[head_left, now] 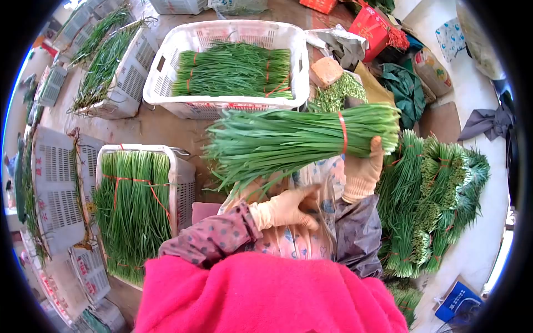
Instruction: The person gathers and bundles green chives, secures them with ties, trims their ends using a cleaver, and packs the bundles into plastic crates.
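My right hand [363, 173], in a pale knit glove, is closed on the base end of a thick bundle of garlic chives [294, 136]. The bundle lies sideways across my front, with its leaf tips pointing left and a red band around it near the cut ends. Below it, my left hand [286, 210] is gloved too and holds nothing; its thumb and fingers are apart over my patterned apron [288, 238]. Just beyond the bundle stands a white plastic basket [161, 100], with banded chive bundles [233, 69] laid inside.
Another crate [186, 188] to my left is packed with chives [133, 188]. More chive bundles [427, 200] are piled at my right. Empty-looking crates [58, 177] stand at far left. A red box [369, 33], a dark green bag [402, 91] and a blue box [458, 299] lie around the right side.
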A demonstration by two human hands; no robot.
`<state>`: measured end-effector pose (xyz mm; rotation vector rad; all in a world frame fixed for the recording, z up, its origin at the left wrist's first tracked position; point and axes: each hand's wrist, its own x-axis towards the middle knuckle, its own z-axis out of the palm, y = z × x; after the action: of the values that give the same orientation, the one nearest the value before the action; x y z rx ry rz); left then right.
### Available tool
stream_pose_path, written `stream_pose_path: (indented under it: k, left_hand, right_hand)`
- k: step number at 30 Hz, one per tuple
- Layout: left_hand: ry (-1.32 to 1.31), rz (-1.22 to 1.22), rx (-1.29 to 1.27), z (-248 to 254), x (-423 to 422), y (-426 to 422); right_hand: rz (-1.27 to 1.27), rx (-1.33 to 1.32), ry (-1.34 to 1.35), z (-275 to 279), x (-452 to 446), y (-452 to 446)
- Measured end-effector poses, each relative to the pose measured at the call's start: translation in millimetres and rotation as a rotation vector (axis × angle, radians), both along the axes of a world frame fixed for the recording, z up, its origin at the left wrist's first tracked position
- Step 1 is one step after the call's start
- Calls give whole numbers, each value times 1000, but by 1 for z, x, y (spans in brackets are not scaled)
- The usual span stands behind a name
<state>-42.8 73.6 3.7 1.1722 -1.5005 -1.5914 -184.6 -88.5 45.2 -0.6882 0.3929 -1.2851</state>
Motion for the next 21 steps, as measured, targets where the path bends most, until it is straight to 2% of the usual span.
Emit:
stream_pose_path:
  k: [1, 3, 4, 5, 6, 7, 8, 9, 10, 11, 12, 14, 15, 17, 18, 21]
  left_hand:
    - [-4, 8, -8, -1, -3, -10]
    - [673, 305, 44, 0, -7, -38]
    - [665, 312, 33, -3, -8, -48]
    - [1027, 384, 60, -6, -7, -59]
    - [1390, 443, 84, -5, -4, -68]
    - [1379, 438, 66, 10, 2, -73]
    - [1455, 550, 65, 26, 7, -77]
    - [1531, 662, 65, 38, 12, -82]
    - [1585, 715, 135, 36, 24, -87]
    - [1508, 797, 151, 31, 35, -94]
    - [1475, 768, 144, 19, 50, -97]
    - [1427, 715, 116, 20, 69, -94]
    - [1402, 688, 82, 16, 76, -91]
    - [1376, 677, 44, 16, 78, -83]
    - [1338, 710, 21, 28, 73, -76]
    - [1243, 691, 87, 3, 70, -73]
  right_hand:
    - [-19, -20, -3, 5, -1, 7]
    - [-110, -57, -8, 7, -3, 18]
    - [-108, -30, -14, 4, -6, 24]
    - [-99, -38, -25, 3, -5, 32]
    - [-251, -134, 211, 3, -1, 43]
    - [-361, -311, 412, -4, -3, 52]
    - [-502, -469, 604, -11, -4, 61]
    - [-521, -620, 791, -8, -8, 66]
    - [-409, -737, 962, 0, -13, 68]
    - [-253, -790, 1095, 7, -18, 68]
    - [-90, -758, 1173, 15, -20, 69]
    - [150, -524, 1101, 28, -23, 67]
    - [235, -266, 1090, -7, -42, 47]
    - [262, 18, 909, -5, -53, 28]
    - [341, 64, 899, 12, -49, 24]
    - [582, -13, 1005, 38, -27, 11]
